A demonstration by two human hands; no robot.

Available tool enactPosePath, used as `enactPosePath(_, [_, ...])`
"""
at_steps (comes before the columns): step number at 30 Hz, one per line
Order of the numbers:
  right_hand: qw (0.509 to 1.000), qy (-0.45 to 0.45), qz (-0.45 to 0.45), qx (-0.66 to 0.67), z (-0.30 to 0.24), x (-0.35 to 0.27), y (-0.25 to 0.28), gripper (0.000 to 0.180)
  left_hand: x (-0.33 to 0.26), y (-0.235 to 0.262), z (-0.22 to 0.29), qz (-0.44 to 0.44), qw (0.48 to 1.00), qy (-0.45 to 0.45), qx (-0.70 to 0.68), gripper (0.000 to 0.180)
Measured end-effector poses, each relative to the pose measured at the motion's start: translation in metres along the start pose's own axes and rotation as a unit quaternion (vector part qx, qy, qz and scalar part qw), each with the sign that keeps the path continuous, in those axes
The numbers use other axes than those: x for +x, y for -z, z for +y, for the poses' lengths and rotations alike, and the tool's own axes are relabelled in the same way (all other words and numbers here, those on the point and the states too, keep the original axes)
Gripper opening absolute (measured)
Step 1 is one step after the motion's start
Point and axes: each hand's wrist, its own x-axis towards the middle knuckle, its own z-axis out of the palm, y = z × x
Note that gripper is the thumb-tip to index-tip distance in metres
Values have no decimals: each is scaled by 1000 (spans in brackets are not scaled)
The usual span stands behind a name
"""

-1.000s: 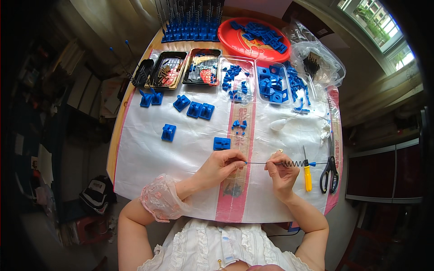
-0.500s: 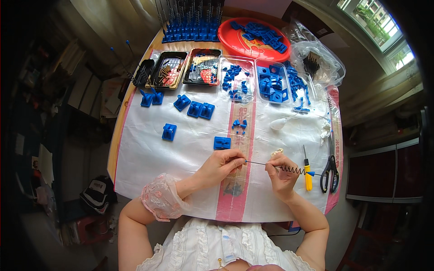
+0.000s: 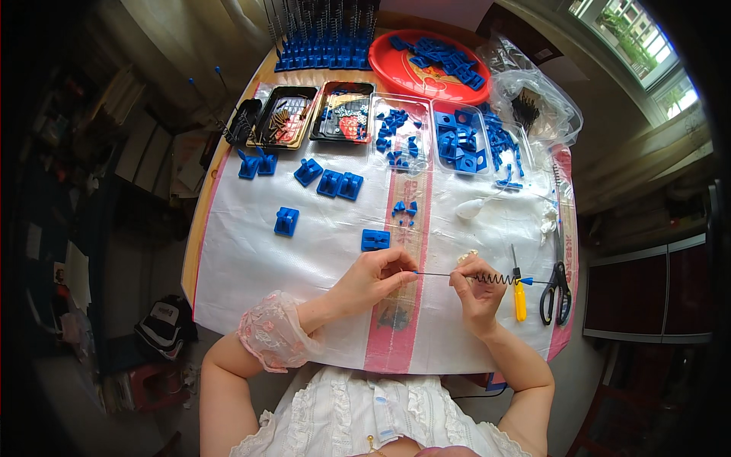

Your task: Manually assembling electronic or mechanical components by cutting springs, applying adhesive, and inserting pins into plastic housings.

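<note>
A thin dark rod with a coiled spring (image 3: 495, 279) lies level between my hands, above the front part of the table. My right hand (image 3: 476, 297) pinches the rod just left of the coil. A small blue cone (image 3: 526, 282) sits on the rod past the coil's right end. My left hand (image 3: 375, 283) has thumb and forefinger closed on a tiny blue tip (image 3: 416, 273) at the rod's left end. Just beyond my left hand stands a blue base block (image 3: 375, 240). Several small blue cone pieces (image 3: 405, 209) lie farther up the sheet.
A yellow-handled screwdriver (image 3: 520, 305) and black-handled scissors (image 3: 562, 297) lie right of my right hand. Trays of small parts, including a black tray (image 3: 340, 139), line the back. Behind them are a red basin (image 3: 381, 75) and a cluster of assembled spring pieces (image 3: 324, 55).
The rod has turned nearly level and shifted slightly right, its cone end rising a little. My left fingers have opened slightly around its left tip. My right hand keeps its pinch.
</note>
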Motion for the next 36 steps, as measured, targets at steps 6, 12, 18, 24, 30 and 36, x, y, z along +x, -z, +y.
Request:
enactPosePath(6, [1000, -2, 2, 4, 2, -1, -1, 11, 0, 0, -1, 2, 1000, -1, 17, 12])
enactPosePath(12, [1000, -5, 8, -2, 0, -1, -2, 11, -1, 0, 3, 0, 1000, 2, 8, 11])
enactPosePath(18, [1000, -9, 18, 2, 3, -1, 0, 12, 0, -1, 4, -12, 1000, 18, -3, 12])
enactPosePath(24, [999, -15, 31, 9, 3, -1, -3, 13, 0, 0, 6, -10, 1000, 24, 1, 13])
enactPosePath(30, [999, -22, 38, 24, 3, 1, -2, 12, 1, -6, 8, 32, 999, -19, 4, 10])
enactPosePath(36, [998, -36, 37, 24, 1, 1, -2, 12, 1, -1, 3, 7, 999, -33, 27, 11])
